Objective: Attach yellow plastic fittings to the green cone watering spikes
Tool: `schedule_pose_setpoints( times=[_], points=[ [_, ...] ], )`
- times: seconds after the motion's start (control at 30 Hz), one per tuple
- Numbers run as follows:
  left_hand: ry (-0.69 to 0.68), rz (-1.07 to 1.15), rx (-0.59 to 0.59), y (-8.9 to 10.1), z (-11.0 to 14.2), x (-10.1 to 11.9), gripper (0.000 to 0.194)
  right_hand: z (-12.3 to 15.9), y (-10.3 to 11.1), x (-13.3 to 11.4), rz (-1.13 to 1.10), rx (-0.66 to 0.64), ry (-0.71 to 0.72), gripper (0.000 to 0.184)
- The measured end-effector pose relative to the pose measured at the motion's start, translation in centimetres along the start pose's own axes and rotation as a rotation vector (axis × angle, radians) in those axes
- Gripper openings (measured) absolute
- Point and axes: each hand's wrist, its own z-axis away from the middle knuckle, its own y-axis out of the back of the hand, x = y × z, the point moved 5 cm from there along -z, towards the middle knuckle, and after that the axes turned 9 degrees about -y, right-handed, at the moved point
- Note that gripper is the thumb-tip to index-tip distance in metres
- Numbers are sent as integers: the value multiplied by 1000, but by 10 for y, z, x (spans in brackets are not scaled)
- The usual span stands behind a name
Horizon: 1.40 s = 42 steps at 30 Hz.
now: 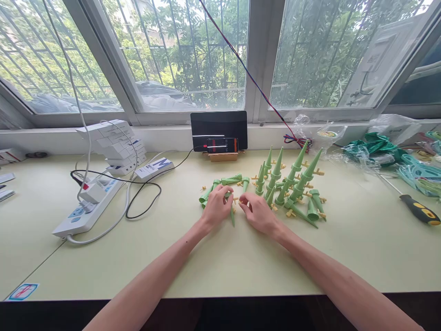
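Note:
My left hand (217, 206) is closed around a green cone-shaped plastic spike (232, 216) whose tip points toward me. My right hand (257, 210) pinches a small tan valve piece (237, 200) at the spike's wide end; the two hands nearly touch. Several loose green spikes (230, 181) lie just behind my left hand. To the right of my right hand is a pile of several green spikes with tan valves (296, 186), some upright, some lying flat. All rest on a pale yellow-green table (213, 262).
A white power strip (87, 207) with black and white cables lies at left, beside stacked white boxes (113, 145). A phone on a stand (222, 146) leans against a black panel at the back. A yellow-black screwdriver (418, 210) and green plastic bags (375, 147) sit at right.

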Motion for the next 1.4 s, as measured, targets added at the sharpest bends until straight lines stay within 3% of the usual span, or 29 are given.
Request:
schedule_pose_setpoints(
  times=[0.3, 0.9, 1.4],
  points=[
    [-7, -6, -5, 0, 0, 0, 15, 0, -1, 1, -29, 21, 42, 24],
    [-11, -11, -42, -3, 1, 3, 19, 1, 6, -2, -86, 29, -56, 14],
    [-46, 11, -98, -2, 2, 9, 16, 0, 20, -5, -176, 220, -53, 14]
  ],
)
